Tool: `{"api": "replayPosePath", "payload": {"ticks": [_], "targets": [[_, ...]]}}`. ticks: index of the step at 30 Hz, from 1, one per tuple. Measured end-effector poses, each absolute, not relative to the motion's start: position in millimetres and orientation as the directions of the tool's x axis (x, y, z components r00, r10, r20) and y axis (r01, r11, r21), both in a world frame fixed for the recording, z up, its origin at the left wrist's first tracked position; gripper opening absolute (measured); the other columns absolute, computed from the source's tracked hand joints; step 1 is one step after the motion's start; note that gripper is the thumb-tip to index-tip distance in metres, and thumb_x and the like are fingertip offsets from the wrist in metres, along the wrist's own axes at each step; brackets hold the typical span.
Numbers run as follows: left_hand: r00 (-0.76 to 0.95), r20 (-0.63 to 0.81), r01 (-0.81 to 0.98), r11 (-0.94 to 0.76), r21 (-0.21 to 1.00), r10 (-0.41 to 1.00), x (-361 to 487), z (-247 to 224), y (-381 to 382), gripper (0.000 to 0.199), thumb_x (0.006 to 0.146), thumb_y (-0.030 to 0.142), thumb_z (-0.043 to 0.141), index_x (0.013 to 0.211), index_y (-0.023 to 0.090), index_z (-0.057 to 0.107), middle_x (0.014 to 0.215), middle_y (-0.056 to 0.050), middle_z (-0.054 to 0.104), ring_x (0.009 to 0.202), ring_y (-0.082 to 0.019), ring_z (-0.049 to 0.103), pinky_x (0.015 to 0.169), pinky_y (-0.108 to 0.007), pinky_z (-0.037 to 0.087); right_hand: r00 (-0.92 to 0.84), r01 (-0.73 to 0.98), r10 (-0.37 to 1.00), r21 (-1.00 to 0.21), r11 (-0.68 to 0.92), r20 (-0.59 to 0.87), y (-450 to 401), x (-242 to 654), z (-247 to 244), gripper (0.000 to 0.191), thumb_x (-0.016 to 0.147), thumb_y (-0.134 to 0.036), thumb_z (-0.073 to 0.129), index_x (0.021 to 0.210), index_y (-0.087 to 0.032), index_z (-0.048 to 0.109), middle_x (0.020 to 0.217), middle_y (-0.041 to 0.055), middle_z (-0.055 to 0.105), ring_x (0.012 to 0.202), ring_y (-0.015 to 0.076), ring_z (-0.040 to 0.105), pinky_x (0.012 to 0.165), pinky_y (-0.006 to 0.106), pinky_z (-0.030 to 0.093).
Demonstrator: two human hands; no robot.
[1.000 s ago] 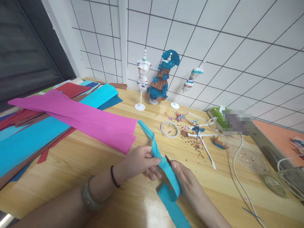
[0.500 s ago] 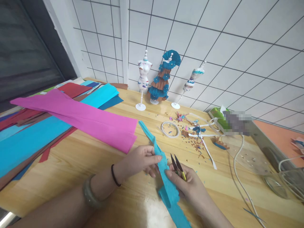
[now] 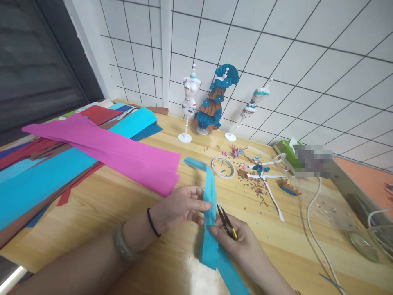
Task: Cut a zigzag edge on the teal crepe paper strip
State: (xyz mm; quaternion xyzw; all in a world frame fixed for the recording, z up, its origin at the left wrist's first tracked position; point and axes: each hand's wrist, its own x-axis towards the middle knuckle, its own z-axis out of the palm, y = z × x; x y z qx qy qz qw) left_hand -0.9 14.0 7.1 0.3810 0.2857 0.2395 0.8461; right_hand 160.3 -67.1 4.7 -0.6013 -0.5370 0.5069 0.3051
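A long turquoise crepe paper strip [image 3: 210, 184] runs between my hands, its upper end curving left over the wooden table [image 3: 159, 262] and its lower part folded back on itself. My left hand [image 3: 187, 207] pinches the strip's left edge, thumb on top. With thumb and fingers my right hand [image 3: 236, 239] grips the strip's right edge and also holds small scissors [image 3: 226, 221], dark blades pointing up and slightly apart, yellow on the handle.
Pink paper [image 3: 129, 159] lies over coloured sheets at left. Behind stand two bare mannequins [image 3: 189, 98] and one in a blue-brown paper dress [image 3: 215, 100]. A tape ring [image 3: 223, 168], paper scraps, a white cable [image 3: 310, 213] and a green tissue pack [image 3: 287, 153] are at right.
The strip has turned more upright and its upper end now bends left. Its folded lower loop has shifted left. Both hands still hold it, and the view has moved slightly.
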Motion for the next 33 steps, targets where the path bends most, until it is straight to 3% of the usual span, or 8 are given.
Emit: {"api": "replayPosePath", "payload": {"ticks": [6, 11, 14, 22, 27, 33], "targets": [[0.638, -0.315, -0.103, 0.484, 0.869, 0.703, 1.8, 9.6, 13.2, 0.031, 0.066, 0.032, 0.067, 0.086, 0.013, 0.052, 0.073, -0.004, 0.061, 0.056, -0.011, 0.058, 0.047, -0.020, 0.046, -0.144, 0.265, 0.945, -0.931, -0.250, -0.295, -65.6, 159.5, 8.3, 0.032, 0.079, -0.047, 0.053, 0.068, -0.018, 0.048, 0.056, -0.0060, 0.033, 0.050, 0.0090, 0.030, 0.046, 0.021, 0.025], [0.587, -0.268, -0.071, 0.379, 0.923, 0.764, 3.5, 7.0, 12.5, 0.033, 0.066, 0.033, 0.067, 0.085, 0.013, 0.050, 0.067, -0.001, 0.060, 0.052, -0.009, 0.055, 0.046, -0.020, 0.048, -0.156, 0.091, 0.920, -0.933, -0.349, -0.359, -65.7, 162.9, 3.2, 0.041, 0.085, -0.055, 0.037, 0.088, -0.017, 0.051, 0.046, -0.0107, 0.022, 0.037, 0.0071, 0.019, 0.035, 0.020, 0.017], [0.581, -0.267, -0.065, 0.371, 0.926, 0.769, 3.4, 6.5, 13.6, 0.037, 0.064, 0.034, 0.068, 0.087, 0.013, 0.049, 0.067, -0.001, 0.060, 0.052, -0.010, 0.056, 0.046, -0.021, 0.047, -0.164, 0.058, 0.922, -0.936, -0.346, -0.351, -66.7, 165.9, -0.7, 0.045, 0.087, -0.055, 0.028, 0.094, -0.016, 0.051, 0.044, -0.0108, 0.024, 0.034, 0.0071, 0.020, 0.033, 0.020, 0.016], [0.561, -0.174, -0.081, 0.263, 0.961, 0.810, 2.8, 6.4, 17.1, 0.029, 0.068, 0.028, 0.063, 0.088, 0.012, 0.049, 0.072, -0.003, 0.061, 0.056, -0.010, 0.055, 0.047, -0.020, 0.043, -0.194, 0.097, 0.902, -0.922, -0.375, -0.387, -68.1, 167.6, 0.5, 0.040, 0.089, -0.052, 0.030, 0.089, -0.018, 0.052, 0.045, -0.0101, 0.023, 0.036, 0.0070, 0.019, 0.035, 0.020, 0.016], [0.595, -0.183, -0.088, 0.290, 0.953, 0.783, 3.1, 7.8, 14.3, 0.038, 0.064, 0.024, 0.066, 0.095, 0.011, 0.048, 0.074, -0.004, 0.061, 0.061, -0.012, 0.056, 0.049, -0.021, 0.045, -0.210, 0.193, 0.905, -0.923, -0.332, -0.370, -68.1, 166.7, 4.0, 0.039, 0.091, -0.049, 0.026, 0.088, -0.019, 0.050, 0.046, -0.0093, 0.026, 0.038, 0.0079, 0.022, 0.037, 0.022, 0.018], [0.627, -0.167, -0.098, 0.289, 0.952, 0.761, 5.2, 3.2, 13.1, 0.046, 0.061, 0.018, 0.067, 0.102, 0.012, 0.046, 0.074, -0.002, 0.058, 0.062, -0.013, 0.056, 0.046, -0.022, 0.046, -0.206, 0.236, 0.925, -0.934, -0.270, -0.320, -68.9, 164.6, 8.1, 0.039, 0.092, -0.046, 0.027, 0.066, -0.020, 0.039, 0.047, -0.0084, 0.028, 0.042, 0.0084, 0.026, 0.043, 0.023, 0.023]]}}
